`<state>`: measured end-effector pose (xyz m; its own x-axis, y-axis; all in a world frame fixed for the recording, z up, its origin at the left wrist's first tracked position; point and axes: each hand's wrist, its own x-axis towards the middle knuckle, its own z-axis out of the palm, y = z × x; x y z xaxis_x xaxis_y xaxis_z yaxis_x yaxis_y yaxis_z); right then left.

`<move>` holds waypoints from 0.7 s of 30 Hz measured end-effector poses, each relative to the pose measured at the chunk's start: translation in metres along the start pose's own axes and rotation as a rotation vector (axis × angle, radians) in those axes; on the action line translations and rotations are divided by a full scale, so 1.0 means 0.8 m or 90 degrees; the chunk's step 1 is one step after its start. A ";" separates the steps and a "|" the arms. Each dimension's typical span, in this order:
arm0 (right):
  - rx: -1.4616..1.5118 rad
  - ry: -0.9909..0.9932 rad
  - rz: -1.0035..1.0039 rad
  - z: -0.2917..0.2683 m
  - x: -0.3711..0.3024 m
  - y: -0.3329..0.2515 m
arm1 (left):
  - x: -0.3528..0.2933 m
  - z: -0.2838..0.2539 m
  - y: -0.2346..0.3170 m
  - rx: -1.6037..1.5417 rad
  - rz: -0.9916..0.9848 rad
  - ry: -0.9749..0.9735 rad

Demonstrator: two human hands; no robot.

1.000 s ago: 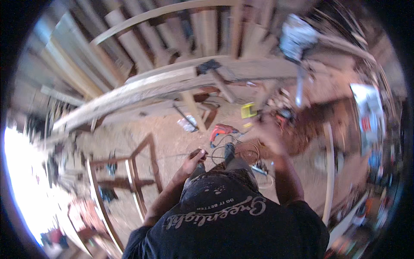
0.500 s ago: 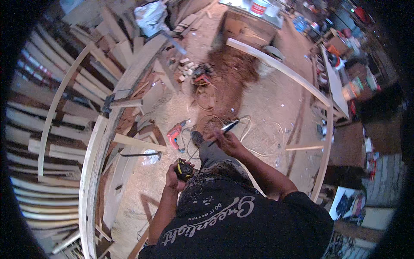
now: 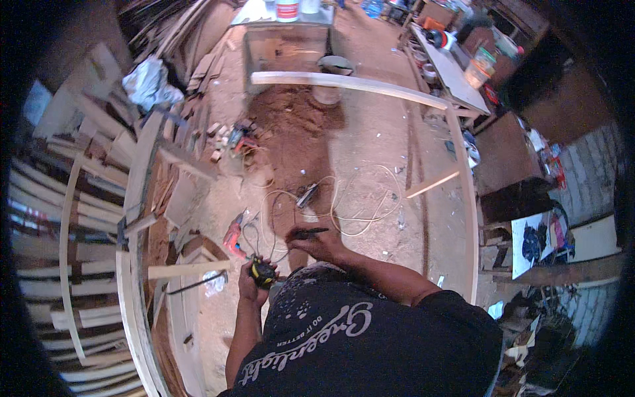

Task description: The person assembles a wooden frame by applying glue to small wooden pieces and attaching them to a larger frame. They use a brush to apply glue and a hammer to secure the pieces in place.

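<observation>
You are standing on a sawdust floor [image 3: 370,142] with both hands drawn in close to your chest. They are carrying measuring and marking tools, not yet working any wood.

Your left hand [image 3: 251,286] is curling its fingers around a tape [image 3: 263,272], a yellow and black case sitting just in front of your shirt. No blade is showing out of it, as far as the view lets me tell.

Your right hand [image 3: 322,246] is pinching a pencil [image 3: 309,232], a thin dark stick lying roughly level and pointing to your right. The fingers are pressed together on it, and the two hands are near each other but apart.

To your left a curved frame [image 3: 134,218] is running along the edge of the stacked timber. Ahead of you a long bent rail [image 3: 370,85] is arching over the floor. A red drill [image 3: 233,241] and a loose white cord [image 3: 360,198] are lying just beyond your hands.

I judge that you are between measurements, with the tools ready but nothing being laid out. The next move is calling for a free fingertip to draw the blade out, so keep the pencil tucked while you do it. Watch the cord underfoot as you are stepping toward either piece.
</observation>
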<state>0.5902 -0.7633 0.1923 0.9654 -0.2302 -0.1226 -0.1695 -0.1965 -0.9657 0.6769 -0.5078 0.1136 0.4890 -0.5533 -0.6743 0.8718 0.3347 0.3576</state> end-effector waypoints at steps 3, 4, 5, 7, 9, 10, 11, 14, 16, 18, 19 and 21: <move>-0.049 -0.005 0.045 -0.053 -0.011 0.000 | 0.017 0.023 -0.020 -0.015 -0.003 -0.010; -0.073 -0.002 0.058 -0.071 -0.016 0.001 | 0.024 0.033 -0.027 -0.006 -0.001 0.009; -0.037 0.011 0.084 -0.088 -0.014 0.007 | 0.033 0.044 -0.035 0.005 0.001 0.029; -0.090 0.006 0.189 -0.137 -0.020 0.026 | 0.056 0.070 -0.050 0.001 -0.002 0.016; -0.081 -0.004 0.263 -0.186 -0.026 0.051 | 0.074 0.097 -0.072 0.029 -0.017 0.028; 0.027 0.040 0.242 -0.201 -0.031 0.061 | 0.086 0.112 -0.081 0.053 -0.021 0.044; 0.126 0.071 0.210 -0.211 -0.030 0.070 | 0.096 0.126 -0.087 0.062 -0.015 0.062; 0.262 0.051 0.175 -0.244 -0.019 0.091 | 0.116 0.158 -0.115 0.098 -0.016 0.070; 0.251 -0.007 0.189 -0.262 -0.009 0.100 | 0.127 0.173 -0.130 0.094 -0.013 0.083; 0.185 -0.047 0.154 -0.269 0.003 0.106 | 0.128 0.179 -0.142 0.079 -0.013 0.089; 0.112 -0.069 0.147 -0.272 0.009 0.108 | 0.127 0.181 -0.148 0.068 -0.011 0.091; 0.095 -0.116 0.095 -0.272 0.017 0.107 | 0.122 0.183 -0.159 0.031 -0.011 0.097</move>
<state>0.5454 -0.9906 0.1576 0.9538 -0.0682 -0.2925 -0.2949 -0.0283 -0.9551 0.6178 -0.7160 0.0966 0.4674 -0.4355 -0.7693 0.8822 0.2865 0.3738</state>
